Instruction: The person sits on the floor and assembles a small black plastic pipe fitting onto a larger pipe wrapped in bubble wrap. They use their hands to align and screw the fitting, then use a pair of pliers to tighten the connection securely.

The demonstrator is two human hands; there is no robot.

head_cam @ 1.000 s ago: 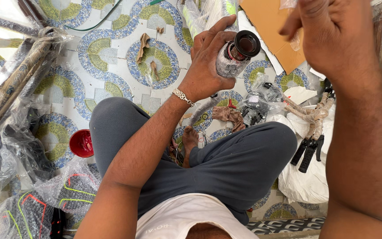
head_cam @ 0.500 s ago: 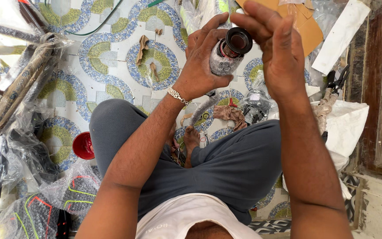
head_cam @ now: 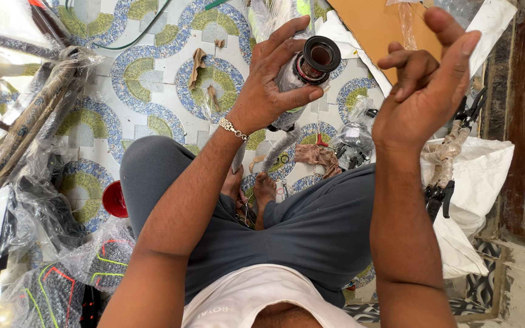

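My left hand (head_cam: 271, 82) grips a grey tube-shaped part (head_cam: 306, 73) wrapped in clear plastic, with a round black open end turned up toward me. My right hand (head_cam: 423, 94) hangs beside it to the right, a little apart from the part, fingers loosely curled with thumb and forefinger raised, holding nothing that I can see. A metal bracelet (head_cam: 232, 129) sits on my left wrist. I sit cross-legged on a patterned tile floor (head_cam: 153, 79), with my bare feet (head_cam: 256, 191) under the hands.
Plastic-wrapped long parts (head_cam: 25, 121) lie at left, with black bagged items (head_cam: 50, 285) below them. A red cap (head_cam: 115, 199) lies by my left knee. Brown cardboard (head_cam: 378, 27), white bags (head_cam: 475, 182) and black-handled tools (head_cam: 442, 194) lie at right. A small plastic bag of parts (head_cam: 350, 146) sits ahead.
My right hand came in over the part's open end, then drew back to the right and off it. The left hand kept its hold and stayed nearly still.
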